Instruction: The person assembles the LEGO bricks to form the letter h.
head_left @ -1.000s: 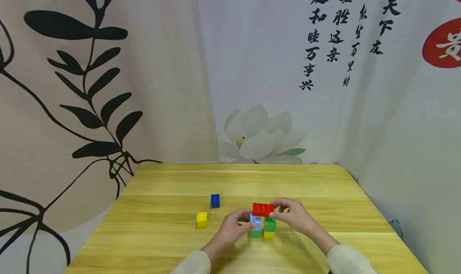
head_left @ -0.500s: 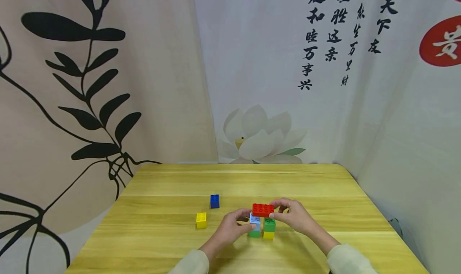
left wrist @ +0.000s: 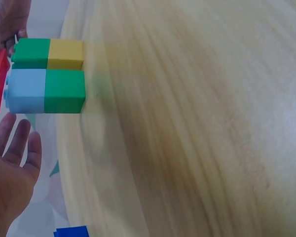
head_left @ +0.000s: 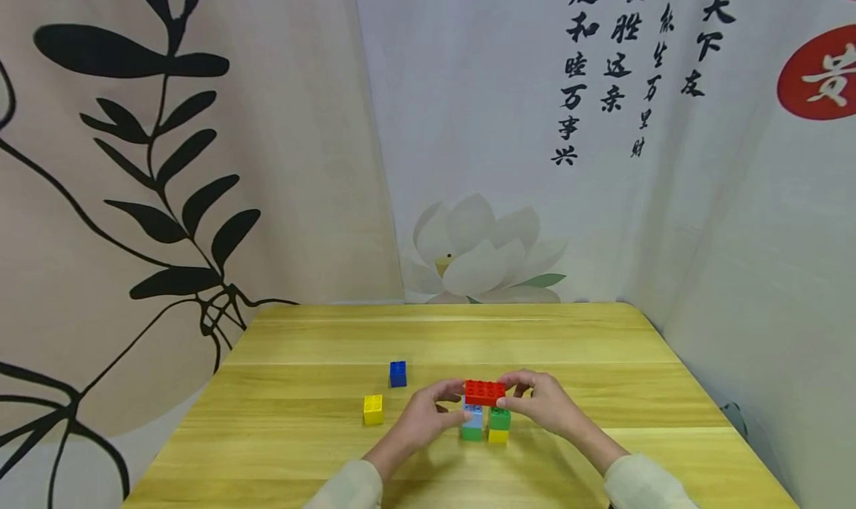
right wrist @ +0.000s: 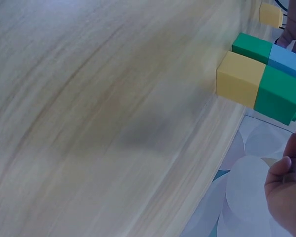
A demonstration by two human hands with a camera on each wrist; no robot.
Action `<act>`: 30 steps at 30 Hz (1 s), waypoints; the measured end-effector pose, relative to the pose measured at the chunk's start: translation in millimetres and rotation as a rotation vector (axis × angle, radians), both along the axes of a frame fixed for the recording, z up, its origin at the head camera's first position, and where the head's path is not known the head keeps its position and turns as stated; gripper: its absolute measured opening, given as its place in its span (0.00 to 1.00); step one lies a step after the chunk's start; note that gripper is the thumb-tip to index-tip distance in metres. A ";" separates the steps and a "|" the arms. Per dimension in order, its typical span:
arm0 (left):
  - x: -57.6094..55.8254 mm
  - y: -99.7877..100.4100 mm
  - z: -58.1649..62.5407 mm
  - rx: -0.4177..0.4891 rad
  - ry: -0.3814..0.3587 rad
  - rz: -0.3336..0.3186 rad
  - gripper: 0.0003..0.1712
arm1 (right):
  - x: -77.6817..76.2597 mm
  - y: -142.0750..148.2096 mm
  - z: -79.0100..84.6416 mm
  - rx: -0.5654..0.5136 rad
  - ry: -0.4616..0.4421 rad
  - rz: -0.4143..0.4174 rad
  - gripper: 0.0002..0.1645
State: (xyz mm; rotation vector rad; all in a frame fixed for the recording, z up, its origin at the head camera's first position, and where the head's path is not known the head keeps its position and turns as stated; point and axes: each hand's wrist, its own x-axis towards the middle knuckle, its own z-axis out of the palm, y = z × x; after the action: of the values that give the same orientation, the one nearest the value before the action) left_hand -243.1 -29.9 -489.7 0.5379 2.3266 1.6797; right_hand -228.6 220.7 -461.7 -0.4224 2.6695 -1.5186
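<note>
My right hand (head_left: 538, 399) pinches a red brick (head_left: 484, 392) by its right end, thumb on the near side. The red brick lies level over the left stack, overlapping the studs of its light blue brick (left wrist: 27, 91). A green brick (left wrist: 64, 92) forms the base of that stack. My left hand (head_left: 431, 417) is at the stack's left side, thumb and fingers spread by the red brick's left end; its fingers look extended in the left wrist view. Just right stands another stack, a green brick (right wrist: 277, 94) on a yellow brick (right wrist: 240, 79).
On the table to the left lie a loose blue brick (head_left: 397, 374) and a loose yellow brick (head_left: 373, 409). The wooden table (head_left: 321, 334) ends at a printed curtain (head_left: 314, 137) behind it.
The red brick has come slightly down and left, covering more of the light blue brick. The left thumb has drawn back a little from the stack's front.
</note>
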 end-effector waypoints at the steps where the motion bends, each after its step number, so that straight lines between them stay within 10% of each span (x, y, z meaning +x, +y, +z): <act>1: -0.1 -0.4 0.8 0.005 0.005 -0.001 0.33 | 0.0 -0.3 0.0 0.002 -0.001 -0.003 0.22; 30: -3.2 -0.2 0.7 0.040 0.068 0.003 0.21 | -0.4 -3.0 -10.5 0.033 -0.012 -0.012 0.21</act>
State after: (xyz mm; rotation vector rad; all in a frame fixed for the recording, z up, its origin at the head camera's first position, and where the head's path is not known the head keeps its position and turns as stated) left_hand -246.3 -30.0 -489.1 0.6081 2.3456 1.7393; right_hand -228.9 217.7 -472.2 -0.3950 2.6889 -1.4730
